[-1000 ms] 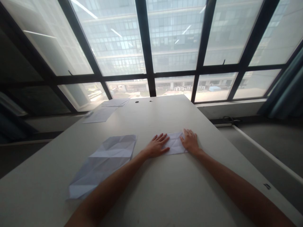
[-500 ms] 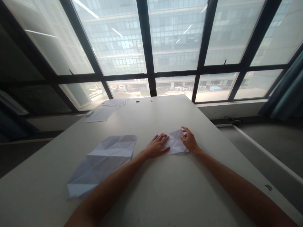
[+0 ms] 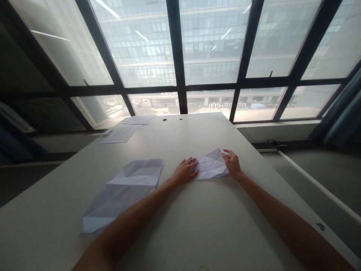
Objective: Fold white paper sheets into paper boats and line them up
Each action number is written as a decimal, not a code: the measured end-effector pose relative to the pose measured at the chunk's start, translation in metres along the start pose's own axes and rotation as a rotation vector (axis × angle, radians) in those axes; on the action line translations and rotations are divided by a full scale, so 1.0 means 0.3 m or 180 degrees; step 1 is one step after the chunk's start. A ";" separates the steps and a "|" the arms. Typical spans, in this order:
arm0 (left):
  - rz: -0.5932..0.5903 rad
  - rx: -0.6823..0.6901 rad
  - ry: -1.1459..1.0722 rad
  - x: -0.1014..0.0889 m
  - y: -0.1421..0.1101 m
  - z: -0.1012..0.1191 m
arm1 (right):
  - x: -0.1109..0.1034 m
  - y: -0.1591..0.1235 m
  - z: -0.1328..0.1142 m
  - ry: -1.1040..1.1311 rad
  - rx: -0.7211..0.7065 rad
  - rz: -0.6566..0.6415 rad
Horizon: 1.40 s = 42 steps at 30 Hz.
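On the counter (image 3: 197,226), the big sheet (image 3: 124,190) lies where it was, creased, at left. The small paper (image 3: 210,166), to its right, has changed: compact a second ago, it now spreads wider, a far corner jutting out, so a fold seems to be opening. The left grip (image 3: 185,171) stays splayed on its left end, clasping nothing; the right grip (image 3: 232,163) has curled at its right edge, whether pinching I cannot tell.
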<state>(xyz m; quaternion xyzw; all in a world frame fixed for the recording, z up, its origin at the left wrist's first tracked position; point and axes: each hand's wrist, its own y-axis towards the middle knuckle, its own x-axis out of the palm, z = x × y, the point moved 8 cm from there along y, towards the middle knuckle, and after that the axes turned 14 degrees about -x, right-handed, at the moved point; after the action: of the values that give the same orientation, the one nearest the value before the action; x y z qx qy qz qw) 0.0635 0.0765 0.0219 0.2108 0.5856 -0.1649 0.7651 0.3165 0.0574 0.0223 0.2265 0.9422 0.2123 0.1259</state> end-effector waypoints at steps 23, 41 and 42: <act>0.1621 -0.1263 -0.2067 -0.106 0.028 -0.180 | 0.307 -0.231 -0.141 -0.2260 -0.1488 -0.2668; -0.0291 0.0474 0.0241 0.019 -0.043 0.103 | 0.311 -0.248 -0.140 -0.2366 -0.1627 -0.2960; -0.0293 0.0472 0.0243 0.018 -0.044 0.105 | 0.312 -0.246 -0.136 -0.2379 -0.1637 -0.2958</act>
<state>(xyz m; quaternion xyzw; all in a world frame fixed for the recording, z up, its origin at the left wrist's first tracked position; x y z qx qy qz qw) 0.0843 0.0490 0.0220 0.2459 0.6097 -0.2346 0.7161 0.1943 0.0288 0.0113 -0.1836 0.7539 0.2613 0.5742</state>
